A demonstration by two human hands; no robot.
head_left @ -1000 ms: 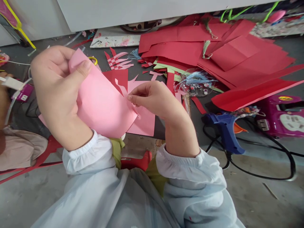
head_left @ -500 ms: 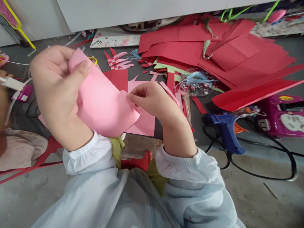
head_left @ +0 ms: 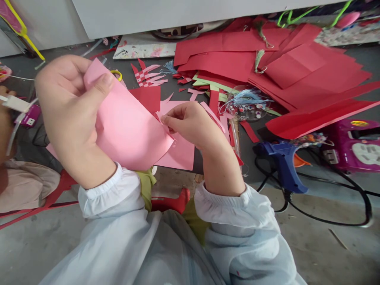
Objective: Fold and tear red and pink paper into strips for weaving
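My left hand grips the upper corner of a pink sheet of paper, thumb on its face and fingers behind. The sheet is raised above the table and bends slightly. My right hand pinches a small piece at the sheet's right edge, where a little red shows; whether that piece is a flap of the sheet or separate I cannot tell. Beneath lie another pink sheet and a red sheet. Beyond them is a woven red-and-pink paper piece with loose strip ends.
Red paper sheets are piled at the back right, with blue tassels and paper strips nearby. A blue glue gun with a black cable and a purple power strip lie at the right. Another person's hand is at the left edge.
The small piece pinched by my right hand has come slightly away from the sheet's edge, and a bit of red now shows there. My left hand is nearly still.
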